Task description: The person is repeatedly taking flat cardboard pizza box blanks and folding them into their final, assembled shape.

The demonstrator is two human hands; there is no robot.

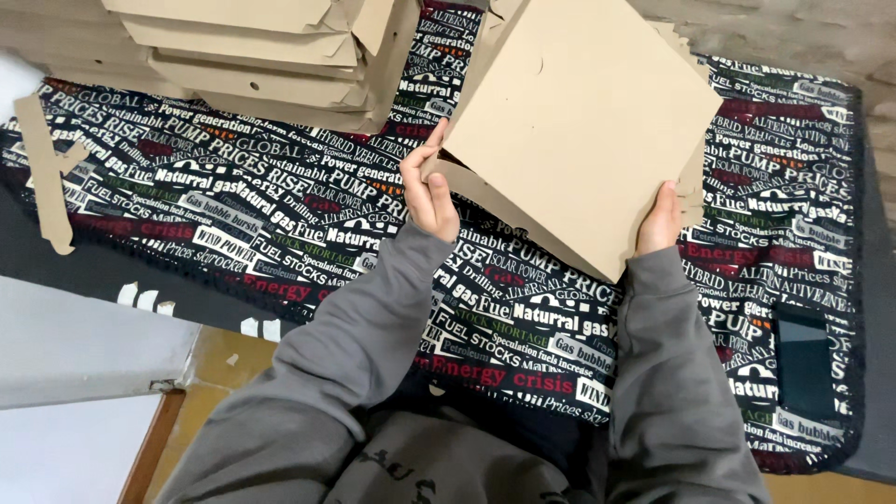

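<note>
- The flat cardboard box blank is plain brown card, matte and smooth, cut square with small notches and flap edges showing along its right side and lower left edge.
- It is held tilted above the worktop, right of centre, one corner pointing down towards the person.
- The left hand has its grip closed on the blank's left edge, thumb on the near face, fingers curled around a folded flap.
- The right hand has its grip closed on the lower right edge near the bottom corner; most of its fingers are hidden behind the card.
- Both arms wear grey, soft knit sleeves.
- A printed cloth, black with white, red and green lettering, covers the worktop.
- A stack of folded cardboard boxes lies far left.
- A loose cardboard offcut lies at the left edge of the cloth.
</note>
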